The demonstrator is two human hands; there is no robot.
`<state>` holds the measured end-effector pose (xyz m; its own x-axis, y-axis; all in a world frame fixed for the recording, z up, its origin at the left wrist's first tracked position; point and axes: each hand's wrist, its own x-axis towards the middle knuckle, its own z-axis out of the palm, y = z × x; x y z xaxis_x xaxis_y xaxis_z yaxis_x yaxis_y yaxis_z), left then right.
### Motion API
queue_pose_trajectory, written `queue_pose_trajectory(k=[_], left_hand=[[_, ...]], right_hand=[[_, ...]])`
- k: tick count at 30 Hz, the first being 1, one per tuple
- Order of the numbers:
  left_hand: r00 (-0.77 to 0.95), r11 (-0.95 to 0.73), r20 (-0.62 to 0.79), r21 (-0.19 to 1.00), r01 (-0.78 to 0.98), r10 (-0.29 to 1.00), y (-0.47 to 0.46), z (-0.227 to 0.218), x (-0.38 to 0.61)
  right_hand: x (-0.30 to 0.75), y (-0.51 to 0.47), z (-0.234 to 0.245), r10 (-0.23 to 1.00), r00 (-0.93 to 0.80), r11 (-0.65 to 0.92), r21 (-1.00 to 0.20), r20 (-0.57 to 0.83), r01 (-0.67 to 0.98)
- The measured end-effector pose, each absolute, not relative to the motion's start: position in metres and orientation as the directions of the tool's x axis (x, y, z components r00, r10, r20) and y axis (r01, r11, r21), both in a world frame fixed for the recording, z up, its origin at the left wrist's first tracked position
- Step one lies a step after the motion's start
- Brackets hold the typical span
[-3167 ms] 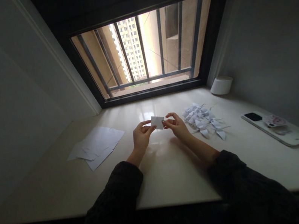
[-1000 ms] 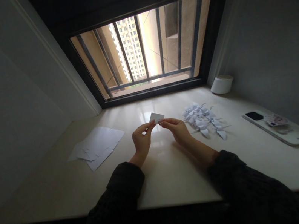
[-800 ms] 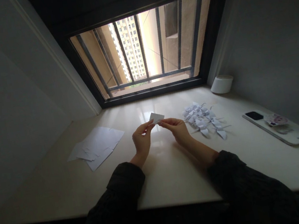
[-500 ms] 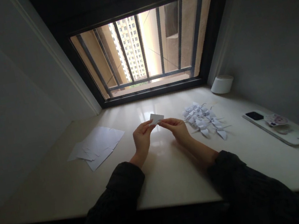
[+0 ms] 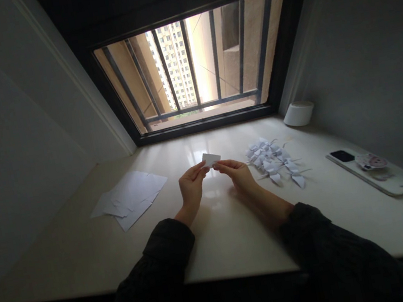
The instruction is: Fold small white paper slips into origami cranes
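A small white piece of paper (image 5: 211, 158) is held up over the white sill, between my two hands. My left hand (image 5: 191, 183) pinches its lower left edge between thumb and fingers. At the lower right edge, my right hand (image 5: 238, 173) grips it the same way. The fingertips of both hands nearly meet below the paper. Whether the paper is folded cannot be made out clearly. To the right of my right hand lies a heap of folded white paper pieces (image 5: 270, 160) with thin pointed ends. Several flat white paper sheets (image 5: 139, 192) overlap to the left of my left hand.
A phone (image 5: 379, 178) with a decorated grip on its back lies at the right. A white rounded object (image 5: 299, 113) stands in the back right corner. Behind the sill (image 5: 233, 248) is a dark-framed window (image 5: 205, 125) with bars; walls flank both sides.
My right fingertips have shifted very slightly on the paper. Both hands keep their hold, and the paper stays in nearly the same place.
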<state>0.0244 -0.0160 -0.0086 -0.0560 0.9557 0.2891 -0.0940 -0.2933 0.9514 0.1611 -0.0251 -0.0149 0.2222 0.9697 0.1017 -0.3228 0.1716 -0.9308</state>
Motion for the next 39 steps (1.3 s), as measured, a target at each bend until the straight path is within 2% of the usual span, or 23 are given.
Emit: queue_pose_trajectory(k=[5, 10, 20, 26, 32, 39], left_hand=[[0.025, -0.332, 0.336, 0.938, -0.096, 0.942, -0.017, -0.0067, 0.0219], [0.027, -0.329, 0.334, 0.937, -0.115, 0.942, -0.0166, -0.0065, 0.0205], [0.02, -0.194, 0.202, 0.96, -0.203, 0.979, -0.0182, -0.0043, 0.024], [0.033, -0.157, 0.169, 0.958, -0.24, 0.985, -0.0174, -0.0059, 0.0243], [0.037, -0.126, 0.136, 0.971, -0.205, 0.99, -0.0195, -0.0022, 0.0248], [0.019, -0.114, 0.118, 0.981, -0.16, 0.993, -0.0201, -0.0008, 0.0254]], right_hand=[[0.163, -0.026, -0.0132, 0.97, 0.203, 0.197, -0.917, 0.131, -0.346], [0.1626, -0.0278, -0.0118, 0.971, 0.201, 0.191, -0.919, 0.126, -0.345], [0.1633, -0.0267, -0.0113, 0.972, 0.207, 0.18, -0.92, 0.113, -0.347], [0.1652, -0.0248, -0.0128, 0.973, 0.203, 0.177, -0.911, 0.107, -0.372], [0.1679, -0.0242, -0.0124, 0.965, 0.219, 0.219, -0.898, 0.142, -0.383], [0.1682, -0.0225, -0.0132, 0.956, 0.234, 0.248, -0.919, 0.18, -0.306]])
